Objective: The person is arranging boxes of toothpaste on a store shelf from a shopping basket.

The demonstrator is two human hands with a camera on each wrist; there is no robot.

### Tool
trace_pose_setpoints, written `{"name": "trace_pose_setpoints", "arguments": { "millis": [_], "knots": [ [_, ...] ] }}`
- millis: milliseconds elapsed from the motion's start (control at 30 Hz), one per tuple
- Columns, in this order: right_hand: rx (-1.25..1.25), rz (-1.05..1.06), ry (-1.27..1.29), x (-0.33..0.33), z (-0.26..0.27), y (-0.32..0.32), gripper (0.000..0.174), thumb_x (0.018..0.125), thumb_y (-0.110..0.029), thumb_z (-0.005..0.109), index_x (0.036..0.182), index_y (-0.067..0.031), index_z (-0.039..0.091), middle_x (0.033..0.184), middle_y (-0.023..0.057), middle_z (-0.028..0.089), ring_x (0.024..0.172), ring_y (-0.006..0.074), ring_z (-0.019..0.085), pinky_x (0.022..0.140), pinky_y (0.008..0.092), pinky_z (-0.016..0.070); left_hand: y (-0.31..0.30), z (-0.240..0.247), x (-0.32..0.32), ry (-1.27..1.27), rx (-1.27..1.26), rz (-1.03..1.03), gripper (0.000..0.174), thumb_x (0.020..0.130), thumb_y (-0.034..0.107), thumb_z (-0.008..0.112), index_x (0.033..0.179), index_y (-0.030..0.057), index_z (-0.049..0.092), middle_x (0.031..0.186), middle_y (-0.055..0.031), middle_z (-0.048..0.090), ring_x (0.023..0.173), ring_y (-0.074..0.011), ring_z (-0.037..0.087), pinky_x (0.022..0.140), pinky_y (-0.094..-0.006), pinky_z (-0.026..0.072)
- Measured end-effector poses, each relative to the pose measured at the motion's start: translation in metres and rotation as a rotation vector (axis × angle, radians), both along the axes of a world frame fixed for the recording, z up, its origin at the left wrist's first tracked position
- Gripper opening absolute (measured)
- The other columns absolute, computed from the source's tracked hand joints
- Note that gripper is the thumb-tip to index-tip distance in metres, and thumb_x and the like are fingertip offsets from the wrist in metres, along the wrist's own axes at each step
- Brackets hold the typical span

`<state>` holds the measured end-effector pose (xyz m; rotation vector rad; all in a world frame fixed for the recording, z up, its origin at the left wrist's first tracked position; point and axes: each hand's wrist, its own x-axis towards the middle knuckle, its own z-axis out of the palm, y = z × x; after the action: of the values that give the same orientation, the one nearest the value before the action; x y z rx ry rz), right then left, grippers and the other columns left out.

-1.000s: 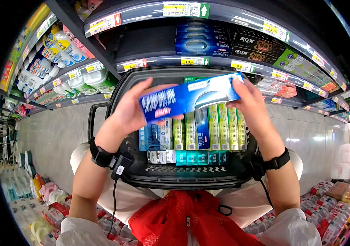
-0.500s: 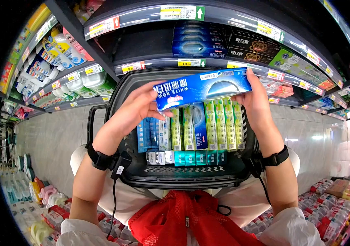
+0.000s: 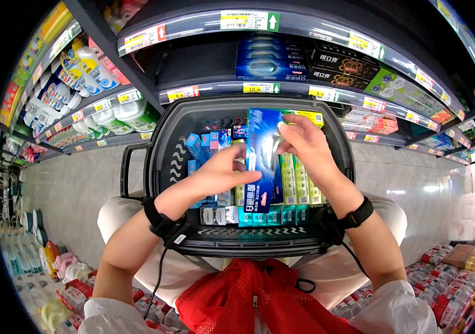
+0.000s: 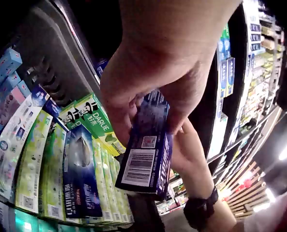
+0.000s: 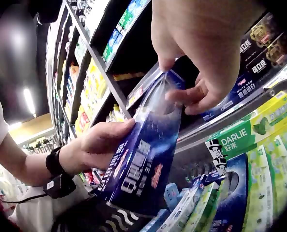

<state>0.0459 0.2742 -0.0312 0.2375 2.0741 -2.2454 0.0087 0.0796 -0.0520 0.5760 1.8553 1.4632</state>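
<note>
A blue toothpaste box (image 3: 259,167) stands lengthwise over the basket, held between both hands. My left hand (image 3: 223,171) grips it from the side, thumb on the printed front. At the box's far end, my right hand (image 3: 307,145) pinches a corner between thumb and finger, as the right wrist view shows. The black basket (image 3: 248,245) below holds rows of cartons: light-green boxes (image 3: 290,181), another blue toothpaste box (image 4: 80,174), teal boxes (image 3: 273,217) and pale blue boxes (image 3: 193,146). Green Darlie boxes (image 5: 252,128) lie along its far side.
Beyond the basket rises a store shelf with stacked blue toothpaste boxes (image 3: 265,67) and black boxes (image 3: 335,72) above its price rail (image 3: 220,91). Bottles (image 3: 84,67) fill the shelves at left. The basket handle (image 3: 129,170) sticks out left. Packaged goods (image 3: 454,278) lie at right.
The toothpaste box has turned from crosswise to lengthwise and come lower over the basket. My left hand has shifted to its side, and my right hand to its far end.
</note>
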Motion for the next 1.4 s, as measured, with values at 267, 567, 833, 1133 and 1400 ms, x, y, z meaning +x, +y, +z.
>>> {"name": "trace_pose_setpoints", "arguments": {
  "millis": [267, 567, 833, 1133, 1400],
  "knots": [
    [0.071, 0.216, -0.056, 0.002, 0.002, 0.002, 0.052, 0.082, -0.031, 0.059, 0.118, 0.0018, 0.041, 0.106, 0.0107, 0.053, 0.089, 0.0131, 0.054, 0.077, 0.0269, 0.0445, -0.007, 0.016, -0.012, -0.340, 0.499, 0.373, 0.034, 0.083, 0.010, 0.056, 0.113, 0.0005, 0.043, 0.109, -0.0100, 0.054, 0.102, -0.0172, 0.052, 0.090, -0.0337, 0.0413],
    [-0.083, -0.057, 0.007, -0.004, 0.018, 0.017, 0.040, 0.083, -0.034, 0.057, 0.105, -0.0009, 0.052, 0.096, 0.0051, 0.058, 0.089, 0.0117, 0.054, 0.075, 0.0282, 0.0436, -0.015, 0.016, -0.025, -0.293, 0.613, 0.505, 0.032, 0.089, 0.024, 0.047, 0.116, 0.0059, 0.044, 0.114, -0.0063, 0.052, 0.107, -0.0191, 0.049, 0.095, -0.0389, 0.0369],
    [-0.148, -0.319, 0.074, -0.010, 0.020, 0.028, 0.032, 0.085, -0.035, 0.053, 0.092, -0.0037, 0.055, 0.085, 0.0035, 0.060, 0.075, 0.0117, 0.056, 0.066, 0.0250, 0.0457, -0.022, 0.028, -0.026, 0.002, 0.395, 0.539, 0.035, 0.090, 0.023, 0.046, 0.120, 0.0050, 0.041, 0.110, -0.0044, 0.053, 0.102, -0.0130, 0.051, 0.089, -0.0332, 0.0411],
    [-0.038, -0.327, 0.321, -0.003, 0.020, 0.028, 0.029, 0.089, -0.030, 0.045, 0.086, -0.0021, 0.053, 0.071, 0.0018, 0.055, 0.058, 0.0071, 0.051, 0.047, 0.0216, 0.0413, -0.026, 0.031, -0.023, 0.136, 0.353, 0.404, 0.038, 0.090, 0.025, 0.046, 0.121, 0.0027, 0.040, 0.110, -0.0061, 0.052, 0.101, -0.0114, 0.050, 0.087, -0.0290, 0.0413],
    [-0.095, -0.269, 0.308, -0.003, 0.013, 0.029, 0.045, 0.092, -0.039, 0.030, 0.084, -0.0026, 0.054, 0.068, 0.0038, 0.056, 0.049, 0.0087, 0.048, 0.041, 0.0209, 0.0370, -0.026, 0.033, -0.018, 0.000, 0.533, 0.368, 0.041, 0.089, 0.033, 0.048, 0.116, 0.0022, 0.045, 0.104, -0.0049, 0.054, 0.094, -0.0102, 0.053, 0.083, -0.0254, 0.0424]
  ]
}}
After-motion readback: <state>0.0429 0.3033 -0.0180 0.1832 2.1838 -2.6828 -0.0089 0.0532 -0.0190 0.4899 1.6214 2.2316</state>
